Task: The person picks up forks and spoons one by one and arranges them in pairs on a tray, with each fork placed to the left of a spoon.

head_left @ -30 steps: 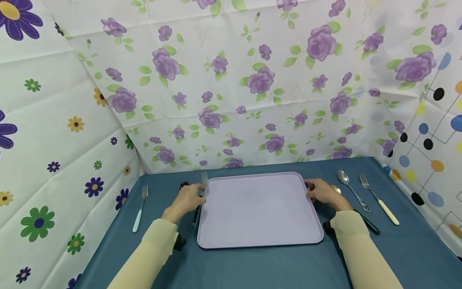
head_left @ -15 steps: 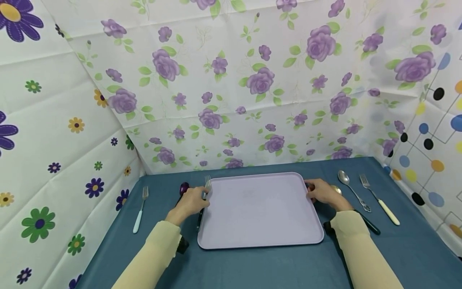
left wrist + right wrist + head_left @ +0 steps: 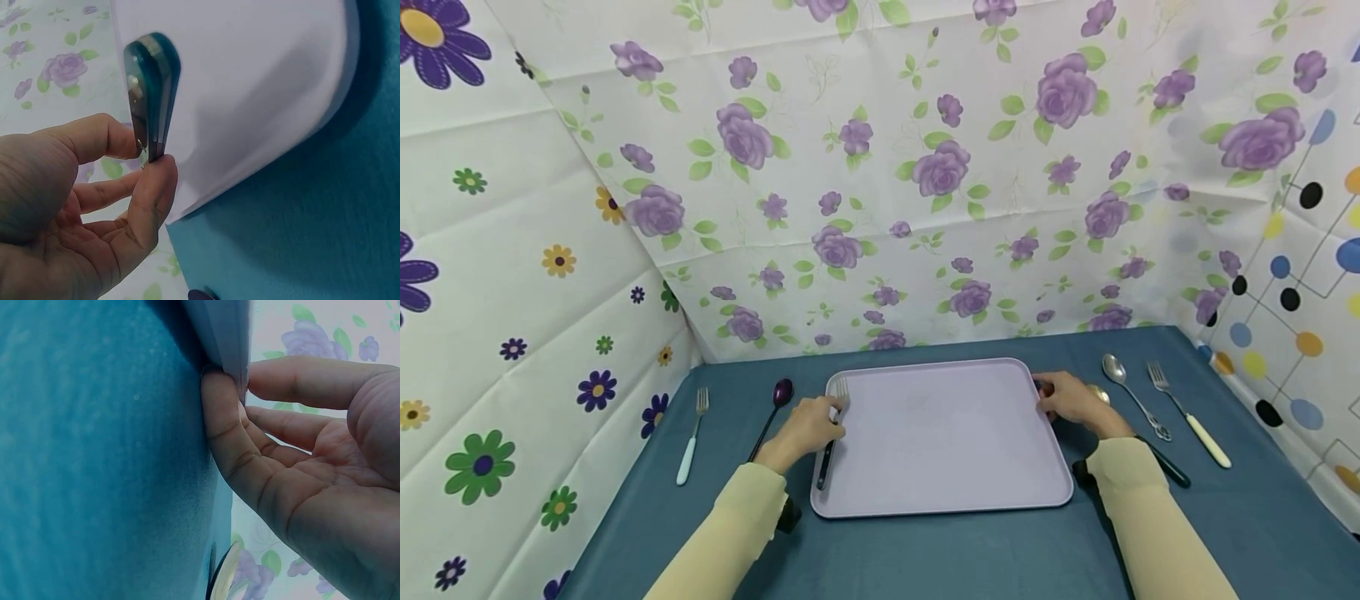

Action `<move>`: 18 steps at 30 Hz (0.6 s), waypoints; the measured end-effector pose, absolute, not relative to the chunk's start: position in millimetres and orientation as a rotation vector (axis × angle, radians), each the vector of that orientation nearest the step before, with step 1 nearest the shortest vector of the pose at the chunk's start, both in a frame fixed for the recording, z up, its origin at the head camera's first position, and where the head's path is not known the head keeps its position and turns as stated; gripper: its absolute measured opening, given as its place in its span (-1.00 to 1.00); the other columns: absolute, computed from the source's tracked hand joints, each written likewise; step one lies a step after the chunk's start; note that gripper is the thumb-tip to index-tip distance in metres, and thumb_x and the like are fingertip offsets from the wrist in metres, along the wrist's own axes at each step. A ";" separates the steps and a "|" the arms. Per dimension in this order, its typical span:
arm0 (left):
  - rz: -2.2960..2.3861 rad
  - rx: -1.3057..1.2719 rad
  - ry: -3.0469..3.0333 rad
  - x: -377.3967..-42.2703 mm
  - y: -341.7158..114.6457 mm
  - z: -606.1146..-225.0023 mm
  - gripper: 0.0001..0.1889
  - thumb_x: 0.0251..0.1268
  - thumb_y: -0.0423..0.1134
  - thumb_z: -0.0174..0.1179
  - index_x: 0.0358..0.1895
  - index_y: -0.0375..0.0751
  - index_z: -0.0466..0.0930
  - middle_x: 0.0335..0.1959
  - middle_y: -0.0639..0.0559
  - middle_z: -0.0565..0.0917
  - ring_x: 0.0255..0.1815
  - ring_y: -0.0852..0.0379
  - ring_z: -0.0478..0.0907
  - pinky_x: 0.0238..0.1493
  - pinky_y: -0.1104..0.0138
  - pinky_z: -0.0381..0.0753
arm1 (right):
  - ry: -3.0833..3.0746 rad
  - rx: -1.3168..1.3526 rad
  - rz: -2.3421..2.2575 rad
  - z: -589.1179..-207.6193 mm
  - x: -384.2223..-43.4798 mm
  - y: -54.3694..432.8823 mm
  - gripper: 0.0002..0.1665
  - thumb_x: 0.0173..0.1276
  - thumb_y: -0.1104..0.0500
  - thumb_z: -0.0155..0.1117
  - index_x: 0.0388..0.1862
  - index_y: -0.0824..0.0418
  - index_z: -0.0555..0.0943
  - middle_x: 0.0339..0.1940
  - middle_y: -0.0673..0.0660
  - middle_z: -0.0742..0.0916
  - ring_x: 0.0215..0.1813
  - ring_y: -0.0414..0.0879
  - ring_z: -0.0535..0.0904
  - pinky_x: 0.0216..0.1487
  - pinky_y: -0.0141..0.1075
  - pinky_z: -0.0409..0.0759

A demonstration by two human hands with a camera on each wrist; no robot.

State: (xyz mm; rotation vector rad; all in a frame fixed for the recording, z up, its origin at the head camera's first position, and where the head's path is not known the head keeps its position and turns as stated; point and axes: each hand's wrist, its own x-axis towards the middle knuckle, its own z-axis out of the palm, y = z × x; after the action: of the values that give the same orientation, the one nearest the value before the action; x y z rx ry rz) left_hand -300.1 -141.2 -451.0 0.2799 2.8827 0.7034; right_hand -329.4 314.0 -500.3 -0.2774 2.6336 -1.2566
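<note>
Head view, and there went the fork [image 3: 826, 467]: half a second ago it had straddled the left edge of the tray [image 3: 940, 450], and now your left hand [image 3: 807, 425] had it over the tray's left side. The work seemed to have reached the placing stage. The tray had just that 1 utensil over it; the purple spoon [image 3: 783, 392] lay outside, on the worktop [image 3: 940, 558].

Left wrist view: you pinched the fork, handle end raised, its shadow thrown across the tray; any contact was unclear.

Right wrist view: your right hand [image 3: 312, 450] gripped the tray's rim, steady as before.
</note>
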 end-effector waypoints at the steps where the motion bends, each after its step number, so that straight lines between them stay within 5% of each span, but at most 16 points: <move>1: 0.704 0.278 2.879 -299.8 -140.6 -451.4 -0.51 0.28 -0.36 0.34 0.29 -0.40 0.59 -0.41 -0.03 0.65 -0.49 0.12 0.53 -0.49 0.31 0.50 | 2.634 -0.278 -1.257 -500.5 -329.5 313.8 -0.20 0.27 0.49 0.25 0.46 0.70 0.24 -0.42 0.15 0.57 -0.48 -0.05 0.57 -0.31 -0.17 0.63; 18: 0.724 0.278 2.873 -303.4 -135.8 -464.3 -0.44 0.26 -0.36 0.34 0.35 -0.36 0.57 -0.69 0.10 0.40 -0.69 0.21 0.32 -0.62 0.37 0.29 | 2.639 -0.313 -1.257 -502.6 -331.2 314.6 -0.21 0.25 0.50 0.25 0.45 0.71 0.25 -0.44 0.14 0.57 -0.49 -0.05 0.57 -0.35 -0.17 0.63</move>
State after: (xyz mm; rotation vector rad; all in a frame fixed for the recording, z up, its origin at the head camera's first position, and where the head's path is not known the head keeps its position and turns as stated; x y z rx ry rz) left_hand -303.4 -135.8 -464.3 0.2775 2.8726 0.7242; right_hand -331.2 314.6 -502.6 -0.3129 2.6389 -1.2574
